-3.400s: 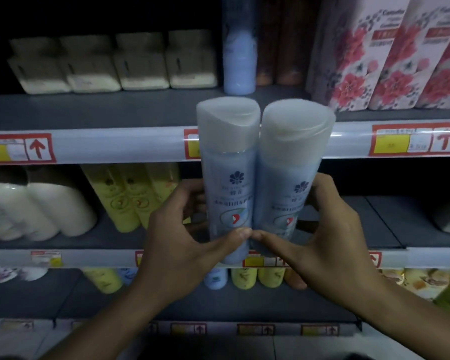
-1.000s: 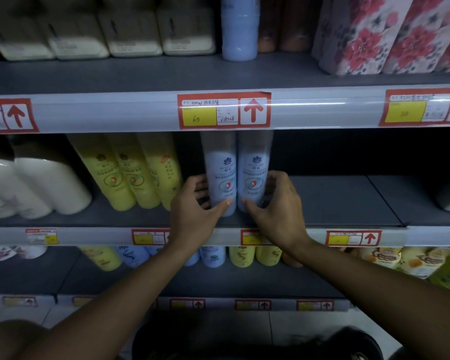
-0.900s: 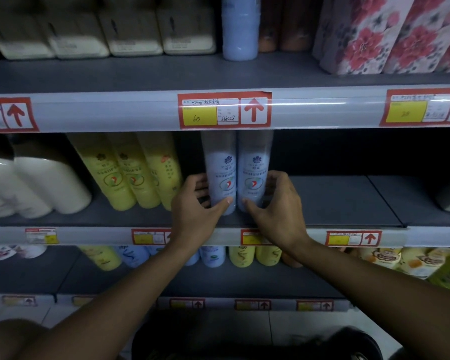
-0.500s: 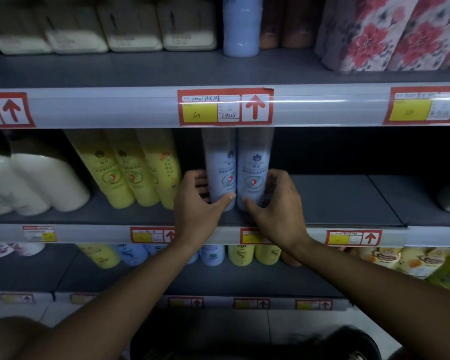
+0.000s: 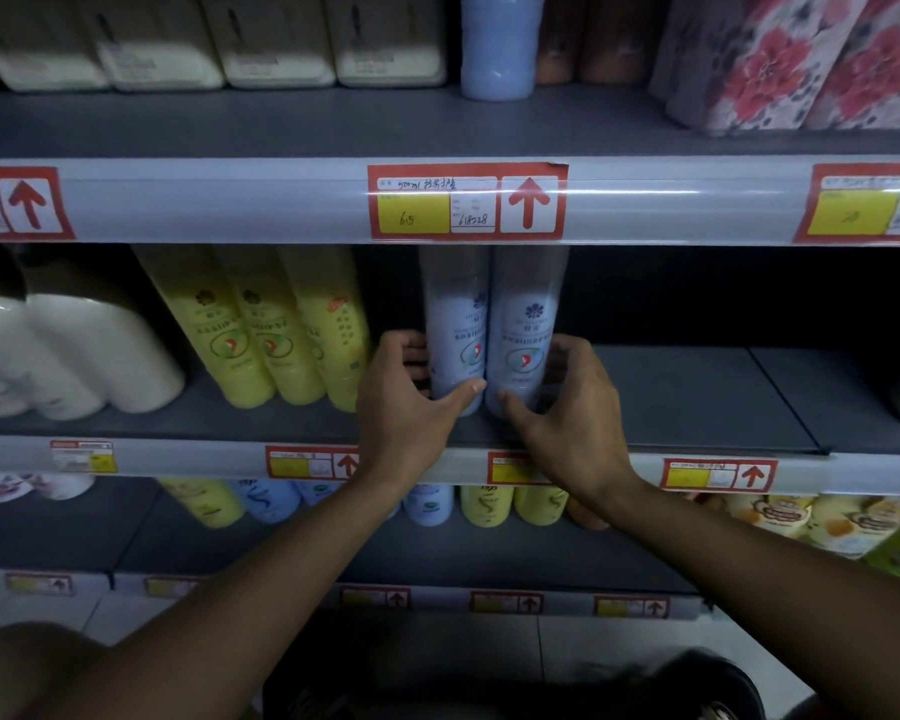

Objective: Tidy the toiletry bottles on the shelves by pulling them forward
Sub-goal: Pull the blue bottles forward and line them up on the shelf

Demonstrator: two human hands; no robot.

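Pale blue plastic marks the 2 blue bottles, left [image 5: 455,340] and right [image 5: 526,335], standing upright and touching side by side on the middle shelf [image 5: 697,397], a little back from its front edge. Their tops are hidden behind the price rail [image 5: 230,200] of the shelf above. The left hand [image 5: 411,402] curls round the left bottle, thumb across its lower front and fingers [image 5: 411,350] wrapped behind its left side. The right hand [image 5: 572,407] grips the right bottle the same way, thumb on the front near the base and fingers behind its right side. The thumb tips nearly meet where the 2 bottles touch.

Just left of them, 3 yellow bottles [image 5: 271,330] stand in a row, with white bottles [image 5: 89,350] further left. To the right of the blue pair the shelf surface is bare grey. On the top shelf sit cream containers [image 5: 276,44], a single blue bottle [image 5: 497,49], brown bottles [image 5: 588,44] and floral pink boxes [image 5: 801,59]. A red and yellow price tag [image 5: 466,202] with an upward arrow sits on the rail directly above the blue pair. The lower shelf holds small yellow and blue bottles [image 5: 484,504], their tops hidden.
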